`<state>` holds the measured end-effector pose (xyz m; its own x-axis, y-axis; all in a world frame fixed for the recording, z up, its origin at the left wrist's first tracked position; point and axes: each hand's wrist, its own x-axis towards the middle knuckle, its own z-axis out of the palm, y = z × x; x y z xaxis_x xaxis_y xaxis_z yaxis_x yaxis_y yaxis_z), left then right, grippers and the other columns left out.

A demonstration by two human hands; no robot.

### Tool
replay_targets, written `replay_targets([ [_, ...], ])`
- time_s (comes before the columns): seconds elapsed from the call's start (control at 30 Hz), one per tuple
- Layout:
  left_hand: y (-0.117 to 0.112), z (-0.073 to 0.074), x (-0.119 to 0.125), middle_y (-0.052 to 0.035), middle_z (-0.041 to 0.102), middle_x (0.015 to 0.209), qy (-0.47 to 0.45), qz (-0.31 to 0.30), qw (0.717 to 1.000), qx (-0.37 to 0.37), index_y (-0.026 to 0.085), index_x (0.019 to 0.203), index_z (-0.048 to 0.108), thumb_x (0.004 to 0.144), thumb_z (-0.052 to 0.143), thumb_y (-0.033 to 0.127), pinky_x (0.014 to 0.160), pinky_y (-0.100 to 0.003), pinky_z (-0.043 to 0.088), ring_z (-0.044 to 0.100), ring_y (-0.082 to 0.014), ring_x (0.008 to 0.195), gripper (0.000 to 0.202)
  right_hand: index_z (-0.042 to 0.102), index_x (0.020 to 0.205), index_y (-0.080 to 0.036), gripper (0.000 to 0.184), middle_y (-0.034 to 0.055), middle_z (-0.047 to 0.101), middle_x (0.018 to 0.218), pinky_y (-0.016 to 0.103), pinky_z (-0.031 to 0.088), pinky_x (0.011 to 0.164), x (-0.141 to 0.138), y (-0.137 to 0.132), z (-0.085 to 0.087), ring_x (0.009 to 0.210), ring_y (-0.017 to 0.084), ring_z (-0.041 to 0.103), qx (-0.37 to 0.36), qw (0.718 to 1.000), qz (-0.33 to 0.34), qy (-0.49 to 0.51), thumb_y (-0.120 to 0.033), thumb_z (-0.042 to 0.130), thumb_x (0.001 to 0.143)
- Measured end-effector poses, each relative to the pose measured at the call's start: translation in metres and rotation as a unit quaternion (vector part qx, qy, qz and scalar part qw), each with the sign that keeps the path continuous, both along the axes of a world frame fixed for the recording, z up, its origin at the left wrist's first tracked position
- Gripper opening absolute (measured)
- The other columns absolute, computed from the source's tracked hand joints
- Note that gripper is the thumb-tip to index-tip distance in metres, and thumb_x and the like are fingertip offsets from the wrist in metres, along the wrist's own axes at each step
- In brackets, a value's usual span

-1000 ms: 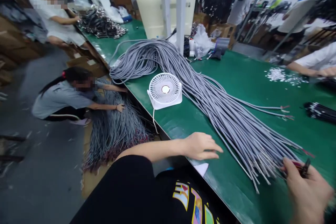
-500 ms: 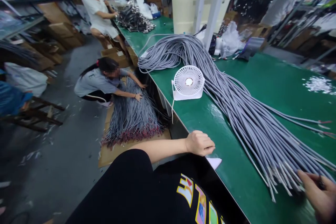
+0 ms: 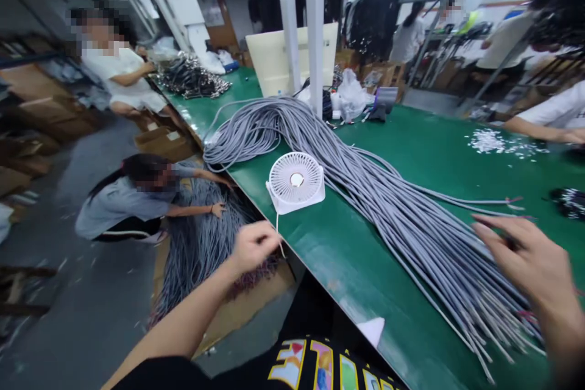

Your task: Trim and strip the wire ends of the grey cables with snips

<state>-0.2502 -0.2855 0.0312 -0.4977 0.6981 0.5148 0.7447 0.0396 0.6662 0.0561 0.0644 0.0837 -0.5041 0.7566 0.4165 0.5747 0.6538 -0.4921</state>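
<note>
A bundle of grey cables (image 3: 365, 195) lies along the green table, with stripped, pale ends (image 3: 498, 323) at the near right. Over the bundle's right part is my right hand (image 3: 525, 262), slightly blurred, its thumb and fingers apart; I see no cable gripped in it. My left hand (image 3: 256, 247) is loosely closed at the table's left edge, with nothing visible in it. Close to its fingertips hangs the cord (image 3: 277, 222) of a small white fan (image 3: 296, 180). The fan stands on the table beside the cables.
One person (image 3: 132, 195) crouches at the left with both hands on a heap of grey wires (image 3: 196, 244) on cardboard. Another person (image 3: 114, 67) sits behind, by black cables (image 3: 192, 76). White scraps (image 3: 489, 141) and a white post (image 3: 315, 36) stand farther back.
My view has turned right and up. My right hand has risen from the cable ends to above the bundle. My left hand has moved left, off the tabletop toward the fan's cord.
</note>
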Motion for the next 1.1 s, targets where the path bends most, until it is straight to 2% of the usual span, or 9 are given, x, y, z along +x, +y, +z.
replay_targets([
  [0.07,-0.009,0.010,-0.064,-0.0008,0.064,0.065,0.007,0.217,0.976,-0.014,0.017,0.069,0.065,0.082,0.055,0.035,0.061,-0.025,0.049,0.058,-0.0131,0.060,0.024,0.070,0.090,-0.027,0.044,0.0115,0.069,0.097,0.037,0.049,0.078,-0.066,0.027,-0.007,0.087,0.024,0.065,0.017,0.994,0.101,-0.029,-0.063,0.046,0.078],
  [0.13,-0.002,0.011,-0.125,-0.0031,0.067,0.079,0.011,0.328,0.941,-0.079,0.016,0.093,0.067,0.080,0.054,0.038,0.072,-0.028,0.052,0.061,-0.0158,0.071,0.029,0.070,0.099,-0.020,0.048,0.0120,0.069,0.105,0.034,0.049,0.085,-0.134,0.048,-0.013,0.096,0.024,0.064,0.016,0.982,0.163,-0.095,-0.058,0.047,0.082],
  [0.23,0.030,0.000,-0.195,-0.0117,0.061,0.123,0.066,0.317,0.911,-0.257,0.013,0.122,0.057,0.078,0.058,0.033,0.101,-0.034,0.044,0.056,-0.0223,0.111,0.048,0.064,0.117,-0.015,0.059,0.0154,0.064,0.118,0.037,0.047,0.091,-0.223,0.060,-0.026,0.107,0.029,0.061,0.020,0.962,0.178,-0.206,-0.061,0.050,0.083],
  [0.33,0.069,-0.014,-0.240,-0.0134,0.032,0.151,0.085,0.330,0.863,-0.373,0.015,0.142,0.037,0.080,0.060,0.040,0.110,-0.046,0.034,0.029,-0.0302,0.138,0.071,0.055,0.127,-0.012,0.075,0.0189,0.061,0.123,0.041,0.047,0.091,-0.280,0.063,-0.044,0.112,0.033,0.059,-0.001,0.946,0.183,-0.269,-0.070,0.048,0.079],
  [0.5,0.108,-0.031,-0.291,-0.0142,0.013,0.158,0.024,0.416,0.825,-0.383,0.022,0.151,0.013,0.084,0.051,0.053,0.100,-0.064,0.037,0.023,-0.0384,0.139,0.082,0.037,0.143,-0.015,0.096,0.0184,0.054,0.135,0.047,0.044,0.095,-0.324,0.077,-0.066,0.120,0.036,0.054,-0.047,0.936,0.185,-0.295,-0.080,0.044,0.073],
  [0.63,0.119,-0.039,-0.313,-0.0132,0.017,0.157,0.002,0.445,0.809,-0.384,0.027,0.149,0.022,0.087,0.045,0.055,0.096,-0.068,0.036,0.025,-0.0422,0.136,0.072,0.037,0.144,-0.012,0.099,0.0169,0.048,0.141,0.045,0.042,0.101,-0.350,0.087,-0.069,0.125,0.035,0.050,-0.083,0.929,0.225,-0.283,-0.077,0.051,0.071],
  [0.87,0.116,-0.046,-0.341,-0.0097,0.024,0.155,0.020,0.456,0.810,-0.368,0.032,0.137,0.044,0.088,0.045,0.052,0.094,-0.070,0.036,0.028,-0.0417,0.134,0.053,0.055,0.129,-0.015,0.065,0.0106,0.062,0.126,0.036,0.046,0.090,-0.379,0.068,-0.072,0.113,0.030,0.059,-0.091,0.950,0.206,-0.217,-0.047,0.057,0.073],
  [1.0,0.114,-0.047,-0.364,-0.0097,0.028,0.153,0.014,0.459,0.813,-0.359,0.031,0.133,0.049,0.088,0.046,0.051,0.094,-0.071,0.036,0.028,-0.0410,0.134,0.049,0.057,0.118,-0.018,0.049,0.0097,0.070,0.101,0.034,0.046,0.072,-0.393,0.048,-0.071,0.093,0.029,0.064,-0.024,0.953,0.178,-0.244,-0.041,0.052,0.074],
  [1.1,0.113,-0.047,-0.379,-0.0096,0.031,0.152,0.008,0.462,0.814,-0.351,0.030,0.130,0.051,0.088,0.044,0.053,0.093,-0.072,0.035,0.029,-0.0420,0.134,0.048,0.055,0.114,-0.018,0.043,0.0114,0.070,0.100,0.033,0.043,0.069,-0.403,0.036,-0.068,0.089,0.028,0.064,0.048,0.943,0.196,-0.264,-0.039,0.048,0.077],
])
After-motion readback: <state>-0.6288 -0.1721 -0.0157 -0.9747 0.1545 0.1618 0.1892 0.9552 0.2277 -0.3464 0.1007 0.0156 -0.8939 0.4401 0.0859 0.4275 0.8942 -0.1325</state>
